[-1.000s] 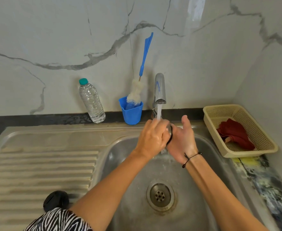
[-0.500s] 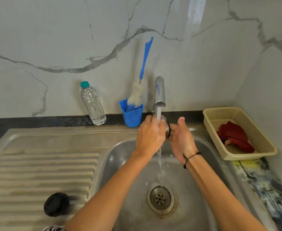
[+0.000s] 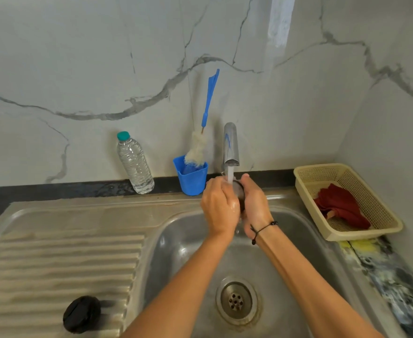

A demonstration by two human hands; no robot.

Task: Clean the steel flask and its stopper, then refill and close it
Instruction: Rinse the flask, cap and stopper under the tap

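Note:
Under the running tap (image 3: 231,145), both of my hands close around a small dark round flask part (image 3: 239,191). Water from the spout lands on its top. My right hand (image 3: 255,203) cups it from the right, fingers curled up around its rim. On the other side, my left hand (image 3: 221,206) wraps over it, wet at the fingers. Most of the part is hidden between my palms. A black round stopper-like cap (image 3: 81,314) lies on the ribbed drainboard (image 3: 54,259) at the lower left. No flask body shows.
The steel sink basin (image 3: 181,240) with its drain (image 3: 236,300) lies below my hands. A blue cup (image 3: 192,180) holding a bottle brush (image 3: 206,118) and a plastic water bottle (image 3: 134,163) stand at the wall. A beige basket (image 3: 383,215) with a red cloth (image 3: 342,207) sits on the right.
My hands have closed together around the dark part and lifted it nearer the spout. The stream now hits the part instead of falling past it.

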